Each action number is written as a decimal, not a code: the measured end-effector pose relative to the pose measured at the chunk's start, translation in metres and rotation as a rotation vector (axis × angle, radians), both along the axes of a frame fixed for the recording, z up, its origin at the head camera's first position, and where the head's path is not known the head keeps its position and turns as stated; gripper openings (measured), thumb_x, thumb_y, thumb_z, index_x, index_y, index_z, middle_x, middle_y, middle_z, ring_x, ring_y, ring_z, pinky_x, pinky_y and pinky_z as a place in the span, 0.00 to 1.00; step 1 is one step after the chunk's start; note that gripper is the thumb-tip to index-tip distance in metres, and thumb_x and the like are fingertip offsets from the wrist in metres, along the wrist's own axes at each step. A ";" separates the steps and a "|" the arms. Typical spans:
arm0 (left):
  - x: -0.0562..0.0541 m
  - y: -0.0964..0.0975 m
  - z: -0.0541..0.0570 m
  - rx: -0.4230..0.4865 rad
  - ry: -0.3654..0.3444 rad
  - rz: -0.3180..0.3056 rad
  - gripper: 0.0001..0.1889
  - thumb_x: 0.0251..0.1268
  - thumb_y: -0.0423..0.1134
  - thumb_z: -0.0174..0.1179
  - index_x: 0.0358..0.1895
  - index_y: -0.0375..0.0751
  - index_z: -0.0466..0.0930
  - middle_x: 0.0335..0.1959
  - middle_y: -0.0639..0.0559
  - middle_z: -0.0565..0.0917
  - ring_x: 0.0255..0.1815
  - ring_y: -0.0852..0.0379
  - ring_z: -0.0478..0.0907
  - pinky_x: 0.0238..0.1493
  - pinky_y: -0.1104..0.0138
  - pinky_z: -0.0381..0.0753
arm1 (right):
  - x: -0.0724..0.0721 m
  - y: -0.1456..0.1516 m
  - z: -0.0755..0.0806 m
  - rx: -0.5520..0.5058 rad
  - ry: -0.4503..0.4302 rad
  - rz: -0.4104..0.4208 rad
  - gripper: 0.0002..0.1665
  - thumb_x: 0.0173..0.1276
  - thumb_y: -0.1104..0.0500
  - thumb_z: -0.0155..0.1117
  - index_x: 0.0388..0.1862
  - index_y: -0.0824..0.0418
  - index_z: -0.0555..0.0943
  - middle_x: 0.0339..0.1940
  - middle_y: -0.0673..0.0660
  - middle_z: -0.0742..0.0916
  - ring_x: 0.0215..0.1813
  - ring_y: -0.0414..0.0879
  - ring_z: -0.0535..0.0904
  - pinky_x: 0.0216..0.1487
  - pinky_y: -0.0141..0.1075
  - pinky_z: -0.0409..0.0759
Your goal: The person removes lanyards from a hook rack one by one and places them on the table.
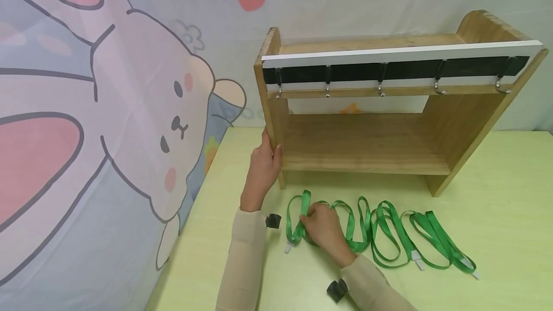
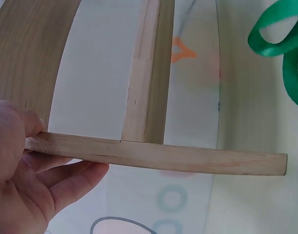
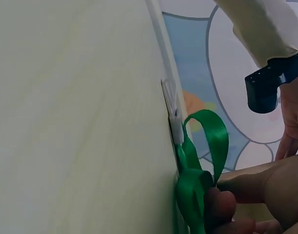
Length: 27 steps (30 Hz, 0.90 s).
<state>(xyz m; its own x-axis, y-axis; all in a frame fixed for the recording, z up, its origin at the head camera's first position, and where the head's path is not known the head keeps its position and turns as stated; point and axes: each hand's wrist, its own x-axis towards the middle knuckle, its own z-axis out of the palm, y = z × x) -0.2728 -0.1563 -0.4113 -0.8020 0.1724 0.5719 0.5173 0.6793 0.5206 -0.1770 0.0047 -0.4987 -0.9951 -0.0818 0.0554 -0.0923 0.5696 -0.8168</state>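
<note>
My left hand (image 1: 261,169) grips the front edge of the left side panel of a wooden shelf (image 1: 367,143). In the left wrist view the thumb lies on one face of that panel (image 2: 188,158) and the fingers on the other. Lower down, my right hand (image 1: 325,229) pinches the leftmost green lanyard (image 1: 305,201) at the table. In the right wrist view its ribbon (image 3: 218,141) loops up beside the thumb and fingertips, and a pale clip (image 3: 176,124) shows at its end. Several more green lanyards (image 1: 390,234) lie looped in a row to the right.
Across the shelf's upper front runs a white and black strip (image 1: 406,68) with several metal hooks (image 1: 381,88), and nothing hangs from them. The pale yellow table (image 1: 510,196) lies under everything. Behind stands a printed cloth backdrop (image 1: 142,109) with a cartoon rabbit.
</note>
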 end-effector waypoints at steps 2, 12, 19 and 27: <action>0.000 0.000 0.000 0.000 0.001 -0.003 0.28 0.78 0.32 0.51 0.74 0.28 0.53 0.49 0.26 0.82 0.43 0.34 0.85 0.40 0.47 0.85 | 0.000 0.002 0.002 0.027 0.002 0.000 0.11 0.66 0.63 0.69 0.36 0.74 0.83 0.18 0.53 0.81 0.17 0.41 0.73 0.19 0.34 0.72; -0.001 0.001 0.000 0.010 -0.003 -0.008 0.28 0.78 0.32 0.51 0.74 0.27 0.53 0.48 0.25 0.82 0.42 0.34 0.85 0.39 0.47 0.85 | -0.001 0.012 0.006 0.048 0.045 0.031 0.15 0.67 0.66 0.66 0.20 0.63 0.77 0.13 0.49 0.71 0.14 0.38 0.63 0.17 0.30 0.63; -0.002 0.003 0.000 0.017 -0.008 -0.006 0.28 0.78 0.32 0.51 0.74 0.28 0.53 0.50 0.25 0.81 0.44 0.34 0.85 0.41 0.46 0.85 | -0.001 0.019 0.013 0.036 0.032 0.059 0.21 0.67 0.67 0.63 0.15 0.58 0.70 0.11 0.47 0.66 0.13 0.38 0.60 0.16 0.29 0.59; -0.002 0.001 -0.001 0.029 -0.035 -0.005 0.29 0.78 0.32 0.52 0.75 0.29 0.53 0.53 0.24 0.80 0.49 0.33 0.84 0.44 0.46 0.84 | 0.002 0.030 0.026 0.020 0.026 0.088 0.11 0.69 0.65 0.60 0.32 0.72 0.84 0.09 0.47 0.75 0.10 0.36 0.65 0.12 0.27 0.61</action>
